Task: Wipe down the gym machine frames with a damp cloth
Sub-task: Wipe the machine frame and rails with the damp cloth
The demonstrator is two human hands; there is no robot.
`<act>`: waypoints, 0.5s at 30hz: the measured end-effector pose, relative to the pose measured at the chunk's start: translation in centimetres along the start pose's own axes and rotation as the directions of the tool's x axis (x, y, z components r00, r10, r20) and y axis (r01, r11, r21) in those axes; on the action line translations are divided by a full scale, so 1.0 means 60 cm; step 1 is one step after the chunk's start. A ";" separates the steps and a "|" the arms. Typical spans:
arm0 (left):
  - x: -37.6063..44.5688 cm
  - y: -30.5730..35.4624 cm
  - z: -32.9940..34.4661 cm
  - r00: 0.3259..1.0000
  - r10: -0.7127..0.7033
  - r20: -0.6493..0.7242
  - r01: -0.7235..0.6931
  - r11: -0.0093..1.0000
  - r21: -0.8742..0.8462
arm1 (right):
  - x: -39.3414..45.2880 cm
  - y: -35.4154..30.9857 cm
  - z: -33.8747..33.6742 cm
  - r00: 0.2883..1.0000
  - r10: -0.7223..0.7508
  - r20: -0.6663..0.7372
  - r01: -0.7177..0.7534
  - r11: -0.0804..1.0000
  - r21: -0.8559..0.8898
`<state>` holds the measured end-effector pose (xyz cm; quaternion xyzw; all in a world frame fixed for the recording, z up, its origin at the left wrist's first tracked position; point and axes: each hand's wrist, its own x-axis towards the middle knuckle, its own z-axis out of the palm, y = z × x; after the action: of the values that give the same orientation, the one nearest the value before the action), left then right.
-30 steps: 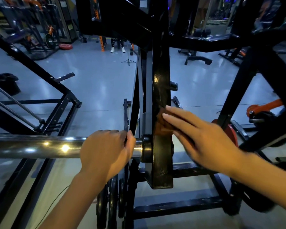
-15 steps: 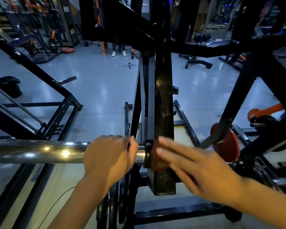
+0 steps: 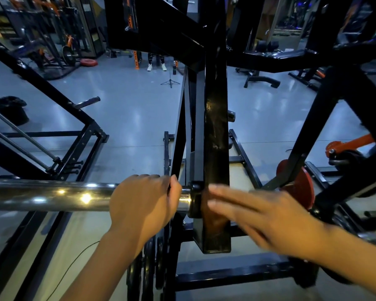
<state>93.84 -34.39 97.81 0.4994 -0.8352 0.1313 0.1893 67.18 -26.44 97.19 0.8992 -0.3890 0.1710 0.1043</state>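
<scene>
Wiping a glossy black square steel upright (image 3: 216,131) at frame centre, the right hand (image 3: 267,216) lies with fingers straight and spread, pressing a brown damp cloth (image 3: 213,216) flat against the post's lower end, probably to keep broad contact. The left hand (image 3: 143,200), lower centre, has its grip curled round a polished chrome horizontal bar (image 3: 48,195), seemingly to steady the machine.

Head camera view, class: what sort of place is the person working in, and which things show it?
Very likely a gym: black machine frames, a chrome bar gripped by the left hand, and a red weight plate nearby.
</scene>
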 end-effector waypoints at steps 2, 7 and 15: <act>-0.001 0.000 0.001 1.000 -0.001 0.012 0.001 1.000 0.002 | 0.037 0.028 -0.019 0.990 0.095 -0.105 -0.092 0.995 0.032; 0.000 0.001 -0.002 1.000 -0.007 0.009 0.007 1.000 -0.013 | 0.044 0.009 -0.020 0.976 0.176 -0.130 -0.158 0.978 0.140; -0.003 0.002 -0.004 0.999 -0.030 0.011 0.030 1.000 -0.004 | 0.011 0.022 -0.014 1.000 0.016 -0.017 -0.016 1.000 0.009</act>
<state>93.84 -34.09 97.94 0.5122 -0.8289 0.1240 0.1877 66.43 -27.51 98.30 0.8951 -0.3944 0.1811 0.1020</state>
